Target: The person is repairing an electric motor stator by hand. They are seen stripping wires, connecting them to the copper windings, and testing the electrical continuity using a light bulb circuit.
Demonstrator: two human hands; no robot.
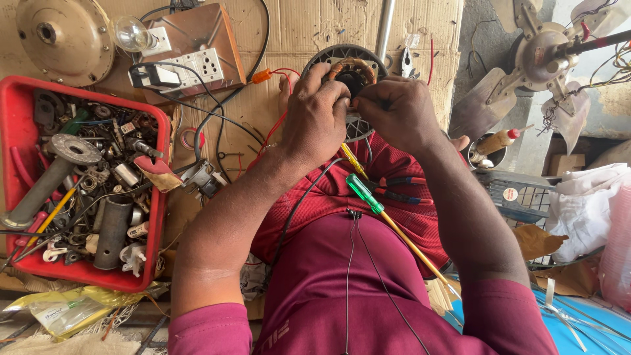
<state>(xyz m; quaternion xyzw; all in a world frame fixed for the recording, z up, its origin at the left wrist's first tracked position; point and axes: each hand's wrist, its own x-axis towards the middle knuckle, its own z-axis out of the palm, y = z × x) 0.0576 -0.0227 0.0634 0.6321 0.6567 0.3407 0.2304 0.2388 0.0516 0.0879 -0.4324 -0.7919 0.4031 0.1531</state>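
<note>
My left hand (315,115) and my right hand (394,112) meet over a round fan motor stator (348,66) with copper windings and a dark slotted ring. Both hands pinch at its lower edge, fingers closed on the winding or its wires; the exact spot is hidden by my fingers. The motor rests above my lap on a red cloth (388,177). A green-handled screwdriver (368,197) with a long yellow shaft lies across my lap below the hands. Thin black wires (351,263) run down my maroon shirt.
A red tray (20,98) full of metal parts stands at left. Behind it sit a beige motor cover (62,39), a bulb (128,31) and a wooden switchboard (197,52) on cardboard. A ceiling fan (545,59) lies at right, near white bags (585,204).
</note>
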